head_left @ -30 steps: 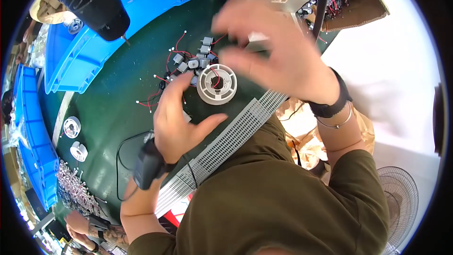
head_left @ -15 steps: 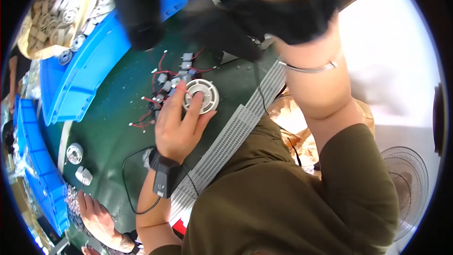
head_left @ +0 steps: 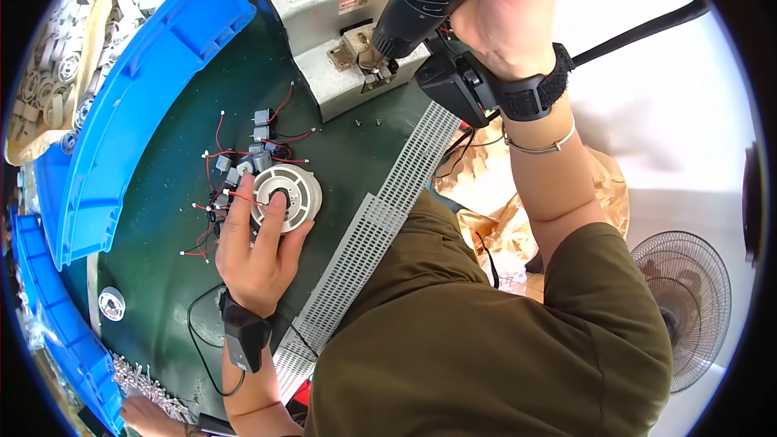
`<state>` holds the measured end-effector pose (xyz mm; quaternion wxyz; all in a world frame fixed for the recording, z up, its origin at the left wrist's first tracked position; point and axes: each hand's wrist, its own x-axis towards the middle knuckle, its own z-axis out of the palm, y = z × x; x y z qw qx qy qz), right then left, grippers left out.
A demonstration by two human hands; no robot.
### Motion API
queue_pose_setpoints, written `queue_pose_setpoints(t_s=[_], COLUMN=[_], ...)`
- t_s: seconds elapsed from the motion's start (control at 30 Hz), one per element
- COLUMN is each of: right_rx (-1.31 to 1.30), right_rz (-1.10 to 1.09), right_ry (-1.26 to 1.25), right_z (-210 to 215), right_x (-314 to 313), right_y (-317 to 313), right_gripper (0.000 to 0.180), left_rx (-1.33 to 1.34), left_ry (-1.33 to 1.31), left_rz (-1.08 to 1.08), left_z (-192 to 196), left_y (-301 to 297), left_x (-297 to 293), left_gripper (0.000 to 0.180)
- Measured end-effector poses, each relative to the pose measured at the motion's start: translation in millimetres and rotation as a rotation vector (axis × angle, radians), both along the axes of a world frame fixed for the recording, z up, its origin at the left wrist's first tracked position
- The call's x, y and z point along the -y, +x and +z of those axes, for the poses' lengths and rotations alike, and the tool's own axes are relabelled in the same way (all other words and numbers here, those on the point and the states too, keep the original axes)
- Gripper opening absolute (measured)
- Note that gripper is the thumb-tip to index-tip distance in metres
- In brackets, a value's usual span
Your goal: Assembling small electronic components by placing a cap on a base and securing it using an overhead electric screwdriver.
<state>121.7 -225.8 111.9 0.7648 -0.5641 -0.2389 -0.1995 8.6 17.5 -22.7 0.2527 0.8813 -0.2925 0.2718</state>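
My left hand [head_left: 257,255] holds a round white plastic housing [head_left: 305,198] on the green table, with fingers on its top and the thumb at its edge. A small motor appears to sit under those fingers, a red wire showing. My right hand [head_left: 514,12] is wrapped around a black electric screwdriver [head_left: 421,4], angled downward. The screwdriver's nose meets the pickup spot of a grey-white screw feeder [head_left: 340,73]; the bit's tip is too small to make out. Beside my left hand lies a cluster of small motors [head_left: 261,133] with red and black wires.
Blue bins [head_left: 154,85] curve along the left, one with a bag of white plastic parts [head_left: 61,73]. A perforated metal strip [head_left: 388,210] edges the table. Another white round part [head_left: 112,304] and a co-worker's hand [head_left: 146,414] are lower left. A fan [head_left: 684,307] stands at right.
The screwdriver in my right hand, blurred earlier, is now at the screw feeder. My left hand still holds the housing. The view has shifted, and the co-worker's hand is lower.
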Motion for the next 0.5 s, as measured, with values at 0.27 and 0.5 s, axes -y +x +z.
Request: queue_pose_setpoints(t_s=[0.27,0.5], right_rx=[-0.018,-0.04], right_rz=[0.007,0.007], right_ry=[0.012,-0.049], right_z=[-7,-4], right_x=[2,1], right_y=[1,-11], right_gripper=[0.022,0.024], left_rx=[0.008,-0.017], left_ry=[-0.023,-0.029], left_rz=[-0.01,0.002], left_z=[1,3], left_y=[1,-1], left_x=[3,2], left_gripper=[0.048,0.045])
